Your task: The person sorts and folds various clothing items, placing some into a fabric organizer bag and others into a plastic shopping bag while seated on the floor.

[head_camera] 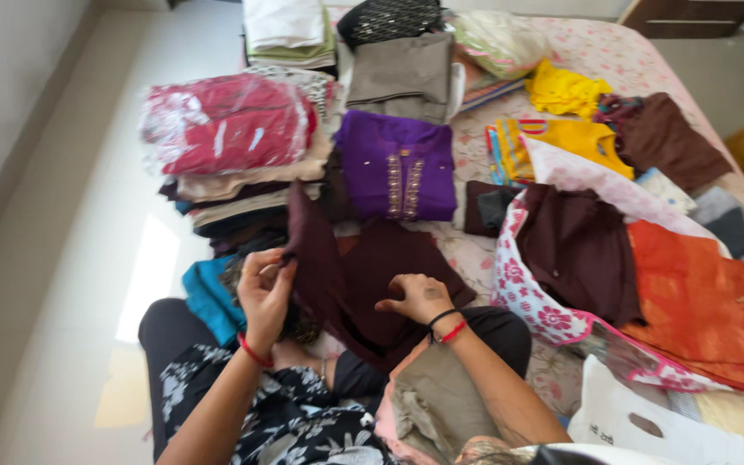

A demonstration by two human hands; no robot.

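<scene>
In the head view, a dark maroon garment (363, 275) is spread at the near edge of the bed (613, 52), in front of the person. One edge of it is pinched and lifted by the left hand (264, 288), closed on the cloth. The right hand (419, 297) is laid on the garment, fingers curled, not gripping. A folded purple kurta (398, 164) lies just behind, beside a stack of folded clothes (234, 164).

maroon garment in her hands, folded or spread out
Partly spread: the left hand lifts one edge of the maroon garment while the right hand presses it flat.
</scene>
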